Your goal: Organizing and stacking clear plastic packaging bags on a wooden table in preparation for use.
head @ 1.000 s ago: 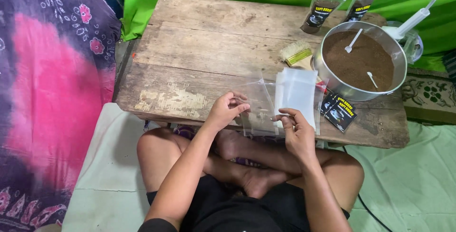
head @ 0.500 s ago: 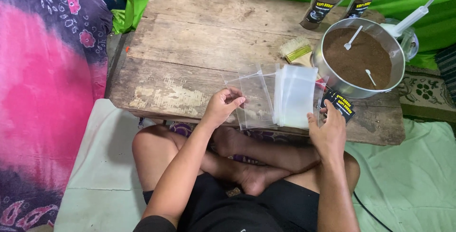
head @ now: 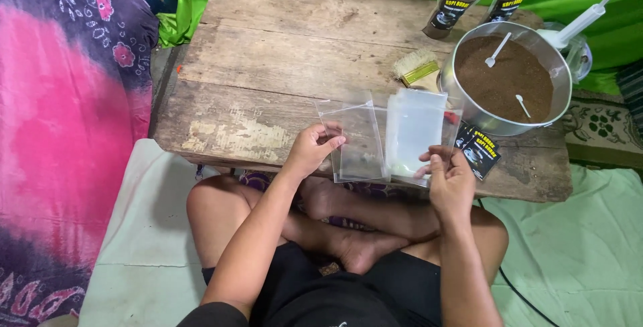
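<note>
Left hand (head: 311, 151) is pinching a clear plastic pouch (head: 353, 141) by its left edge, thumb and fingers closed on the film, so the pouch is being held up flat over the near edge of the wooden table (head: 268, 52), probably to keep its mouth reachable. Just to its right, a stack of clear pouches (head: 415, 129) is lying on the table, and the right hand (head: 450, 178) is being held at the stack's lower edge, fingers loosely curled; whether anything is being gripped cannot be told. Beside the stack, small black labels (head: 479, 153) are lying against a metal pot (head: 512, 76) of brown powder. Behind it, two filled pouches with dark labels (head: 462, 2) are being kept upright
</note>
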